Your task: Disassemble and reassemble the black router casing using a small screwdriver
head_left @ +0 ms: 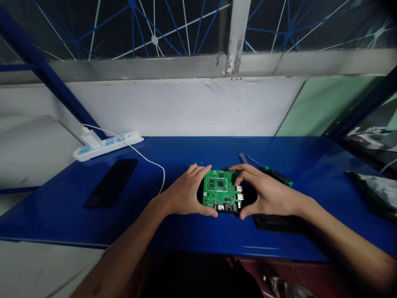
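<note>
Green PCB (218, 188) held btwn L hand (187, 193) & R hand (265, 192), both hands half-curled at its edges, nr screwdriver (277, 175).

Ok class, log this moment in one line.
left hand: holds green circuit board | right hand: holds same board | screwdriver: on blue table

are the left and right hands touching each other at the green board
Apart. The head view shows the left hand and right hand at opposite sides of the green circuit board, with a plain gap between their thumb tips.
</note>
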Available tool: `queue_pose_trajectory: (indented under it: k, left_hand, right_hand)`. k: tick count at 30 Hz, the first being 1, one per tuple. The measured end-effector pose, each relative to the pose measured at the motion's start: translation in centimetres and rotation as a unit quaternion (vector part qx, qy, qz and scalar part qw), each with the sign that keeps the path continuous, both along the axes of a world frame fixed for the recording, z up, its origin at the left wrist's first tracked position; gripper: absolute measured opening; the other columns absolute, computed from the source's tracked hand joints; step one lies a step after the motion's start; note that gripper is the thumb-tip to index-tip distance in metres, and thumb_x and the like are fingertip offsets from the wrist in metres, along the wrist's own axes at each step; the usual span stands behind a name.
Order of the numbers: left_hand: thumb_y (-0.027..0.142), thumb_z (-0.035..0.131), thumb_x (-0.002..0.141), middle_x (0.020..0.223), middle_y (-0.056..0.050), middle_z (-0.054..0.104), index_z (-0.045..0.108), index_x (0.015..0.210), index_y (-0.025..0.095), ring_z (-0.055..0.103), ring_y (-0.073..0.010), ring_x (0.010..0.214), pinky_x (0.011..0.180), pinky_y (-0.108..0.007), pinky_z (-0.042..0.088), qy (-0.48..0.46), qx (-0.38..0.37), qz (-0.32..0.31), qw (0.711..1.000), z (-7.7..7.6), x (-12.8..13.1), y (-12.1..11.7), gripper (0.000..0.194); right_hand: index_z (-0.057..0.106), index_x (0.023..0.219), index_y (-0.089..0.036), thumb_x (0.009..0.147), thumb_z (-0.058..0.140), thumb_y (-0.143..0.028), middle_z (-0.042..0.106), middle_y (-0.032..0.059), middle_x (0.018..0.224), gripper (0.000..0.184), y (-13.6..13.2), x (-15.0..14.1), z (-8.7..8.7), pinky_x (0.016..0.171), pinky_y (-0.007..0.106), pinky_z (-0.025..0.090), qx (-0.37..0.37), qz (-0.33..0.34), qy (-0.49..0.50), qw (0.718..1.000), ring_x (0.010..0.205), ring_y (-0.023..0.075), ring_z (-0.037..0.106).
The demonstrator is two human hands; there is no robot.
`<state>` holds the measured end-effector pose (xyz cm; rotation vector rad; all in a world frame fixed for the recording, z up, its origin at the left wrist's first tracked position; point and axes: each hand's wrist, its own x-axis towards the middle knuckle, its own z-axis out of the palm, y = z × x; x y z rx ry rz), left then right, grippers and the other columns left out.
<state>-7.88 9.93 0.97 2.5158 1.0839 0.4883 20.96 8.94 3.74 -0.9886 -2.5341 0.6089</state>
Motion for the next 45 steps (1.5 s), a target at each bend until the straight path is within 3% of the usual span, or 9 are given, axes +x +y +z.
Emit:
queue_pose_trajectory:
  k: [6,11,16,23,30,35,45]
  left_hand:
    - [0.068,0.082,0.055,0.143,-0.021,0.047,0.037,0.147,0.016,0.031,-0.0532,0.138,0.103,-0.076,0.036,-0.008,-0.032,0.016,0.999,0.8,0.4,-0.4,0.115]
    - [0.068,0.082,0.054,0.139,-0.020,0.044,0.033,0.146,0.018,0.036,-0.0503,0.136,0.102,-0.072,0.040,-0.009,-0.051,0.030,0.998,1.2,0.5,-0.7,0.116]
    - [0.068,0.082,0.054,0.141,-0.021,0.041,0.029,0.149,0.018,0.035,-0.0494,0.137,0.106,-0.070,0.037,-0.010,-0.078,0.035,0.996,1.3,0.4,-0.8,0.120]
    - [0.066,0.082,0.054,0.155,-0.023,0.028,0.020,0.155,0.018,0.012,-0.0551,0.146,0.109,-0.076,0.026,0.010,-0.109,0.040,0.993,1.3,0.2,-0.9,0.128]
    - [0.067,0.081,0.062,0.149,-0.026,0.035,0.016,0.156,0.023,0.028,-0.0601,0.139,0.093,-0.081,0.040,-0.032,-0.033,0.010,0.999,0.5,0.0,-0.9,0.123]
    - [0.061,0.084,0.064,0.145,-0.022,0.042,0.019,0.157,0.025,0.041,-0.0520,0.134,0.095,-0.077,0.044,-0.076,0.016,-0.025,0.997,0.7,0.0,-0.8,0.118]
    - [0.046,0.083,0.071,0.153,-0.016,0.036,0.021,0.155,0.028,0.033,-0.0440,0.140,0.108,-0.070,0.039,-0.102,0.001,-0.016,0.995,1.5,0.1,-1.0,0.106]
  right_hand:
    - [0.056,0.105,-0.023,0.064,0.083,-0.059,0.049,0.0135,0.142,0.060,0.3,0.1,-0.2,0.107,0.053,0.046,0.011,0.012,0.019,1.000,0.131,0.0339,0.051]
    - [0.058,0.119,-0.025,0.076,0.077,-0.044,0.049,0.0112,0.146,0.051,0.3,0.5,0.2,0.114,0.056,0.039,0.034,0.020,0.000,0.999,0.137,0.0324,0.047]
    - [0.054,0.130,-0.025,0.077,0.073,-0.028,0.052,0.0099,0.145,0.057,0.2,0.5,0.2,0.113,0.053,0.043,0.059,0.013,-0.005,0.998,0.135,0.0299,0.050]
    - [0.050,0.134,-0.023,0.074,0.074,-0.036,0.063,0.0114,0.134,0.067,0.4,0.3,-0.3,0.109,0.054,0.046,0.111,-0.005,0.037,0.993,0.124,0.0288,0.060]
    - [0.051,0.134,-0.023,0.072,0.074,-0.040,0.067,0.0103,0.128,0.069,0.3,0.0,-0.4,0.104,0.054,0.050,0.129,-0.051,0.055,0.989,0.117,0.0296,0.065]
    - [0.053,0.132,-0.023,0.070,0.075,-0.039,0.068,0.0104,0.128,0.068,0.2,0.1,-0.5,0.101,0.052,0.052,0.122,-0.065,0.072,0.988,0.116,0.0304,0.066]
    - [0.049,0.134,-0.022,0.072,0.079,-0.036,0.066,0.0131,0.131,0.071,0.7,0.4,-1.1,0.100,0.052,0.054,0.036,-0.091,0.160,0.982,0.112,0.0301,0.068]
